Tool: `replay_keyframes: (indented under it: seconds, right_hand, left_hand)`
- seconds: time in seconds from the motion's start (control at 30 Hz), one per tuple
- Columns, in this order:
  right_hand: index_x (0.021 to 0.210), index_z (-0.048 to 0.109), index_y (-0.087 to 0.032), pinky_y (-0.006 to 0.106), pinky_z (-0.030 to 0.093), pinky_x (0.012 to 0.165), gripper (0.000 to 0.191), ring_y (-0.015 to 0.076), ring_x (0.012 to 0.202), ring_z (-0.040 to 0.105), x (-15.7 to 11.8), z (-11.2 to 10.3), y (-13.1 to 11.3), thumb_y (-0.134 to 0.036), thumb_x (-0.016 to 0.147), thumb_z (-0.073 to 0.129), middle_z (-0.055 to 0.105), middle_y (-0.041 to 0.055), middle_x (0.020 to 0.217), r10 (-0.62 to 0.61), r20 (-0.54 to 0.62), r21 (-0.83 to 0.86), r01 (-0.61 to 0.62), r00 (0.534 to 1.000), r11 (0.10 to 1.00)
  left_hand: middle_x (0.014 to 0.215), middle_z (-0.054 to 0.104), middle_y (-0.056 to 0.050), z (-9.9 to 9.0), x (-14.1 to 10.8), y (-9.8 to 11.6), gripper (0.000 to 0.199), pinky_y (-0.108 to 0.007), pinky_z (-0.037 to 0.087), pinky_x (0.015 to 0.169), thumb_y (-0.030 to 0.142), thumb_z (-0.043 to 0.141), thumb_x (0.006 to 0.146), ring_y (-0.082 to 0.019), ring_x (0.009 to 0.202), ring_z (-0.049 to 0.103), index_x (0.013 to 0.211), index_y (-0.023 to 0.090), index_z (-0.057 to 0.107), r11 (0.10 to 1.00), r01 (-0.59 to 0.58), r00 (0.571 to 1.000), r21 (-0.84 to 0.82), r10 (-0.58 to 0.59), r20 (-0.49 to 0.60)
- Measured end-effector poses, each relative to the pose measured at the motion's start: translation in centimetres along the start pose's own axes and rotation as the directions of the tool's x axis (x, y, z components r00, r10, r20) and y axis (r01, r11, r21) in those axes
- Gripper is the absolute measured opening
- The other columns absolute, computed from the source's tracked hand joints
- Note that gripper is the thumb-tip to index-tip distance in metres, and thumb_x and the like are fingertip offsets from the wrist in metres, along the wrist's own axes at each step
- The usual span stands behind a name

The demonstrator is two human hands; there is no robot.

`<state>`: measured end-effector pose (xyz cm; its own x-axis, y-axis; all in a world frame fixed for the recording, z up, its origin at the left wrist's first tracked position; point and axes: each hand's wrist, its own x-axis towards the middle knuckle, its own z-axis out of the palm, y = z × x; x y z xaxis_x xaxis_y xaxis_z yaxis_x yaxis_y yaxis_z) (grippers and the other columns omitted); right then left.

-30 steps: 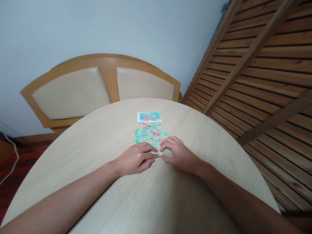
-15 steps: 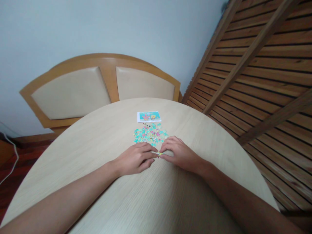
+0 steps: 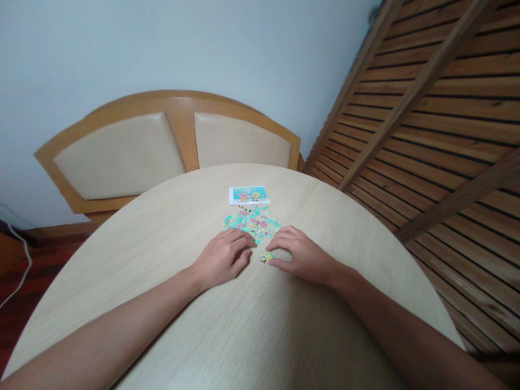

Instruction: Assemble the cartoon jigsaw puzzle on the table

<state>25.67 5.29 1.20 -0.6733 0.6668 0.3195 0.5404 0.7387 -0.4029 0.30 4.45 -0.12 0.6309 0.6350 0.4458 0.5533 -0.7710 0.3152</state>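
Observation:
A small yellowish cluster of puzzle pieces (image 3: 265,257) lies on the table between my hands. My right hand (image 3: 303,256) rests at its right side, thumb and fingers apart around the cluster's right edge. To the left of it, my left hand (image 3: 225,257) lies with slightly bent fingers, apart from the cluster, its fingertips by the lower edge of a loose pile. That pile of turquoise, pink and yellow puzzle pieces (image 3: 254,222) spreads out just beyond both hands. Behind the pile lies a picture card (image 3: 249,195) showing a pink and a yellow cartoon figure on turquoise.
The round wooden table (image 3: 170,216) fills the lower view. Past its far edge stands a bench back (image 3: 122,154) with cream panels against a pale wall. A slatted wooden screen (image 3: 447,130) rises on the right, and a white cable (image 3: 26,254) hangs at the left.
My left hand has let go of the small cluster and moved left and slightly away from me. The cluster now shows more fully. My right hand has hardly moved.

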Motion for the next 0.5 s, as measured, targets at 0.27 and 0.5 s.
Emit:
replay_keyframes:
  seconds: [0.27,0.5]
  right_hand:
    - [0.111,0.070,-0.022,0.045,0.045,0.100,0.019,0.0260,0.111,0.059,-0.08,0.26,0.20,-0.023,0.093,0.064,0.073,0.0062,0.109,0.011,0.001,-0.040,-0.011,1.000,0.999]
    - [0.107,0.072,-0.022,0.044,0.046,0.100,0.016,0.0248,0.108,0.061,-0.04,0.22,0.12,-0.025,0.096,0.061,0.073,0.0063,0.107,-0.010,0.033,-0.050,0.011,0.999,0.999]
  left_hand:
    - [0.116,0.070,-0.010,0.47,-0.07,-0.53,0.024,-0.048,0.052,0.097,0.020,0.052,0.095,-0.027,0.108,0.063,0.114,0.017,0.067,0.996,0.081,0.997,0.046,-0.080,-0.015]
    - [0.116,0.070,-0.010,0.50,-0.09,-0.59,0.022,-0.048,0.052,0.098,0.021,0.054,0.095,-0.028,0.109,0.063,0.111,0.018,0.067,0.989,0.138,0.990,0.061,-0.137,-0.021]
